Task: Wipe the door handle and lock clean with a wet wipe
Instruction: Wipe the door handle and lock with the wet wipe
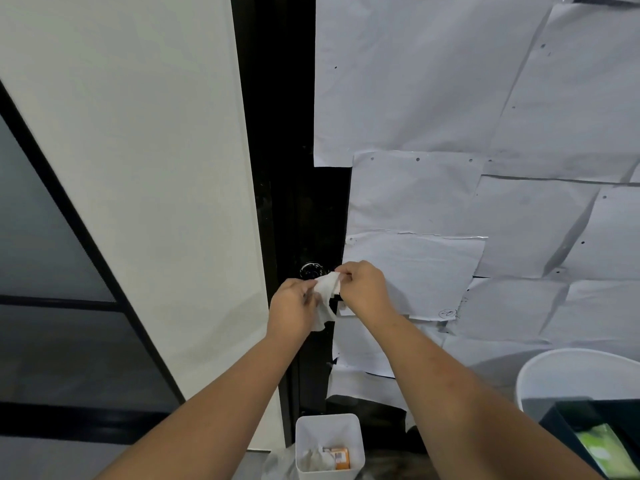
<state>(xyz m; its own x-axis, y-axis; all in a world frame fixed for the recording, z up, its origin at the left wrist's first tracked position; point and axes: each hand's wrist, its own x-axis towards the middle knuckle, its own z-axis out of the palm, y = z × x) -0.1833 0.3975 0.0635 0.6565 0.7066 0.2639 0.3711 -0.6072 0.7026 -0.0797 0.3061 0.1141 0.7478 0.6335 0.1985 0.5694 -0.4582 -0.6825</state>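
- The wet wipe [325,294] is stretched between both hands, just in front of the black door's round lock [313,270].
- Left hand [293,308] fingers pinch its lower left part.
- Right hand [365,289] fingers pinch its upper right edge.

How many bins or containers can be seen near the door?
3: a small white bin on the floor below the hands, a round white tub at lower right, and a dark box beside it. Others may be out of frame.
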